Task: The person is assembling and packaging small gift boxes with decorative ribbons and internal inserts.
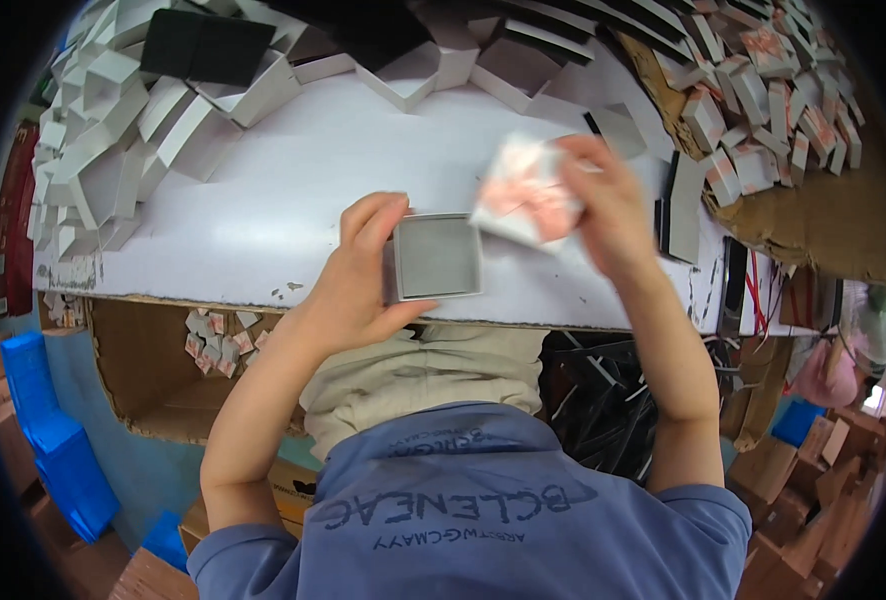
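Note:
My left hand grips a small square box base with a grey inside, its fingers along the far side and its thumb along the near side. The box sits at the front edge of the white table, its open side facing up. To the right, my right hand holds a white box lid with a pink-orange pattern. Lid and hand are blurred by motion. The lid is tilted, close to the upper right corner of the box base, and I cannot tell whether they touch.
Many white open boxes are piled at the far left and along the back. Black flat pieces lie on some. A heap of pink-patterned boxes rests on cardboard at the far right. Below the table's left edge is a cardboard carton.

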`<state>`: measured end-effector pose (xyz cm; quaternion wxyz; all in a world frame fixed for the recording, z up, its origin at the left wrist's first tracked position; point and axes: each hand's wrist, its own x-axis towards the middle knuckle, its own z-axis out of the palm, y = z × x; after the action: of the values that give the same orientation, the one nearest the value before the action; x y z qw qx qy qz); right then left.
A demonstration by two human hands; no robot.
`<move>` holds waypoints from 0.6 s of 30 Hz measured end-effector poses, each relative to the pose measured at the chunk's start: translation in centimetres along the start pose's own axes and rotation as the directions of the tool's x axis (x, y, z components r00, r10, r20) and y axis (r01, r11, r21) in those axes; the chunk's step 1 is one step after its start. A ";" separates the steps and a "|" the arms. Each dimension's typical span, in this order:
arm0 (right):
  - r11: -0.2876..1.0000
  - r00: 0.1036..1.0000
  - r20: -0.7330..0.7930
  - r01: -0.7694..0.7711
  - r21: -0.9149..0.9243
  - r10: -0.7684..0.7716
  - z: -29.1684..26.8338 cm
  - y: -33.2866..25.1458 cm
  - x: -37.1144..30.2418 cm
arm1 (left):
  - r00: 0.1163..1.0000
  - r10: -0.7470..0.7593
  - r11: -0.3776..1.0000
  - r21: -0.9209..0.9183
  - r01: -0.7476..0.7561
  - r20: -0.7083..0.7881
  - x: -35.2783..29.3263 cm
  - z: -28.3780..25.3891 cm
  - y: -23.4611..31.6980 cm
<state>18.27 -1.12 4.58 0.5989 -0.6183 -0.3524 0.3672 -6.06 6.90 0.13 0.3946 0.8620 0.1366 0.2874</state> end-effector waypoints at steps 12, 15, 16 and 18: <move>0.477 0.850 0.367 0.518 -0.710 -0.377 2.6 1.8 -3.3 | 0.976 0.083 0.975 0.187 -0.122 0.202 3.7 1.6 1.7; 0.409 0.858 0.406 0.509 -0.757 -0.315 2.9 1.6 -3.4 | 0.970 0.101 0.929 0.327 -0.172 0.223 3.6 1.2 2.1; 0.412 0.852 0.412 0.518 -0.749 -0.322 3.1 1.7 -3.4 | 0.971 0.104 0.911 0.372 -0.179 0.214 3.4 1.3 2.0; 0.409 0.835 0.448 0.548 -0.730 -0.321 3.3 1.8 -3.1 | 0.974 0.102 0.885 0.428 -0.181 0.200 2.5 1.3 1.7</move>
<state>13.89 -2.33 2.79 0.2566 -0.6632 -0.7010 0.0542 -3.25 6.18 1.66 0.1759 0.9583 0.1006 0.2014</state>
